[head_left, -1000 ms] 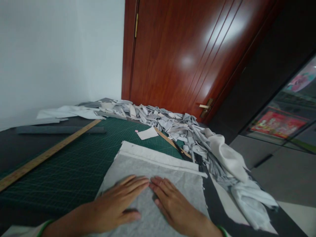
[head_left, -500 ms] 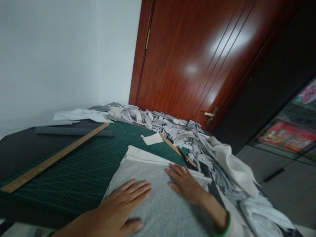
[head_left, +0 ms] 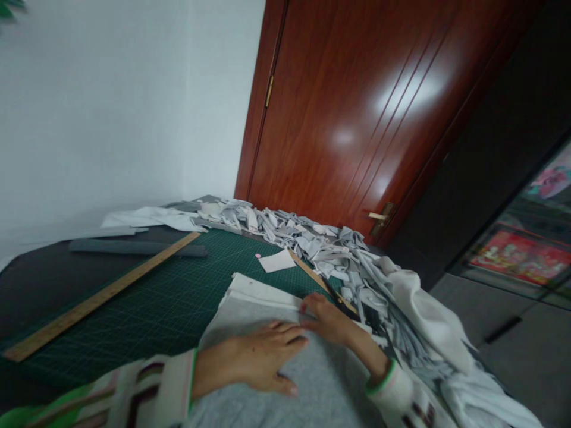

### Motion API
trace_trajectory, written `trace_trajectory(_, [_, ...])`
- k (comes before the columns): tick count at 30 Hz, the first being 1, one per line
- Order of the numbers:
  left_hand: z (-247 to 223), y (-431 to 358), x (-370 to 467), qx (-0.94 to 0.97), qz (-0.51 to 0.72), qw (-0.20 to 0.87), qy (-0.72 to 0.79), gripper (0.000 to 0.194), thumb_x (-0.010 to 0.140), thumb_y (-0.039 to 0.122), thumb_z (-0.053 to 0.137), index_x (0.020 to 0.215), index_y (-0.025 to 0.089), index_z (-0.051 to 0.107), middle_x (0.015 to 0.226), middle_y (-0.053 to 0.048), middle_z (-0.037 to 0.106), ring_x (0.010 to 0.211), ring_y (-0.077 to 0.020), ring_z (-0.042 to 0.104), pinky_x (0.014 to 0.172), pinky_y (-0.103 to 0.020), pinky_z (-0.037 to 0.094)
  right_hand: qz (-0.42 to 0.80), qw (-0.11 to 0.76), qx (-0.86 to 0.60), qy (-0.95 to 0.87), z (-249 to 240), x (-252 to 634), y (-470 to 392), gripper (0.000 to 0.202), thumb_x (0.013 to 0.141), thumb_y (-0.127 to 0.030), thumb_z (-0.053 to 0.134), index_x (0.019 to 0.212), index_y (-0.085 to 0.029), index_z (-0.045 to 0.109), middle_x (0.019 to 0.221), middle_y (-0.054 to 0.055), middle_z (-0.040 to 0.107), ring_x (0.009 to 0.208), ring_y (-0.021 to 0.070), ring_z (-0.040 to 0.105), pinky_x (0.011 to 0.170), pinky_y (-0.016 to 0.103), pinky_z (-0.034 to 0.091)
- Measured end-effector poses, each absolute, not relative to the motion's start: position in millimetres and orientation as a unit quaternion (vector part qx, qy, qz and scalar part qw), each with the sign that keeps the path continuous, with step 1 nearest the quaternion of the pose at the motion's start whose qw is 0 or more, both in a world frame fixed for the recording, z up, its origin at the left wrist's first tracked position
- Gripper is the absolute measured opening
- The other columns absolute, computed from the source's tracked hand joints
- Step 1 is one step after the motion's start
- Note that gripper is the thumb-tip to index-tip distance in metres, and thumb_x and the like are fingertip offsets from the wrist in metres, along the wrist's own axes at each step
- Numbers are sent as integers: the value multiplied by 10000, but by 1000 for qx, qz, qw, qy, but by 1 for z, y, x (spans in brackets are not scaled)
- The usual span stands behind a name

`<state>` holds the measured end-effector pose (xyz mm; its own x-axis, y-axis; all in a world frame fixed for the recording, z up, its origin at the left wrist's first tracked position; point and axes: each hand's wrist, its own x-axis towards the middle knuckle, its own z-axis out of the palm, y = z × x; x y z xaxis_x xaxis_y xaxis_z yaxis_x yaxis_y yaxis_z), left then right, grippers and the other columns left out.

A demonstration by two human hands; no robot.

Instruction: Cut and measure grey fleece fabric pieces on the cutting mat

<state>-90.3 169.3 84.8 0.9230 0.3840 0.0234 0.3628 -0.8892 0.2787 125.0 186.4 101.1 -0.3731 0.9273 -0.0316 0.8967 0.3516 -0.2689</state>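
A grey fabric piece [head_left: 312,386] lies on the green cutting mat [head_left: 147,309], with a white folded band [head_left: 263,292] along its far edge. My left hand [head_left: 256,359] rests flat on the grey fabric, fingers spread and pointing right. My right hand [head_left: 328,318] reaches across to the fabric's far right edge, fingertips curled on the white band. Just beyond that hand lie a short wooden ruler [head_left: 307,272] and dark scissors [head_left: 341,300], partly hidden by scraps.
A long wooden ruler [head_left: 102,297] lies diagonally on the mat's left side. A dark grey strip [head_left: 138,248] sits behind it. Several grey and white fabric scraps [head_left: 321,241] pile along the table's far and right edge. A white paper piece [head_left: 277,260] lies nearby. A red-brown door [head_left: 357,107] stands behind.
My right hand slid from beside the left hand out to the fabric's far right edge. My left hand shifted right and forward on the fabric. The view moved closer, showing my sleeves.
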Motion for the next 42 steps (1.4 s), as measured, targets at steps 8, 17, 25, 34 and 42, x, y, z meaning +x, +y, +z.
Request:
trace_trajectory(8, [71, 175, -87, 964, 37, 158, 212, 748, 912, 546, 560, 1516, 168, 333, 1584, -143, 308, 1468, -314, 254, 1193, -519, 225, 61, 29, -572, -817, 96, 120, 195, 291, 884, -86, 501, 1158, -149, 579, 1164, 131, 590, 1119, 241, 559, 984, 377, 435])
trace_trajectory(17, [60, 177, -86, 963, 86, 180, 183, 722, 952, 598, 442, 1523, 178, 306, 1595, -126, 299, 1483, -277, 215, 1211, -493, 169, 69, 19, -506, -859, 108, 90, 221, 395, 851, -234, 641, 1223, -130, 562, 1178, 125, 592, 1113, 242, 555, 978, 361, 447])
trace_trajectory(25, [54, 176, -85, 959, 98, 184, 194, 686, 960, 602, 423, 1501, 191, 326, 1565, -132, 364, 1466, -289, 258, 1193, -560, 144, 12, 21, -454, -891, 98, 53, 238, 415, 916, -374, 612, 1203, -85, 532, 1194, 173, 555, 1145, 280, 509, 971, 436, 447])
trace_trajectory(34, [58, 175, -84, 961, 83, 179, 195, 677, 959, 581, 445, 1504, 199, 322, 1565, -134, 362, 1453, -305, 288, 1189, -544, 175, 61, 22, -465, -883, 99, 37, 245, 415, 904, -432, 612, 1137, -101, 520, 1085, 137, 614, 990, 242, 597, 870, 361, 483])
trace_trajectory(42, [56, 176, -83, 958, 83, 179, 207, 630, 939, 563, 497, 1452, 212, 395, 1549, -120, 390, 1408, -325, 368, 1152, -529, 278, 63, -24, -460, -885, 109, 27, 230, 315, 783, -16, 536, 1084, -107, 532, 1117, 150, 629, 1018, 230, 624, 849, 322, 510])
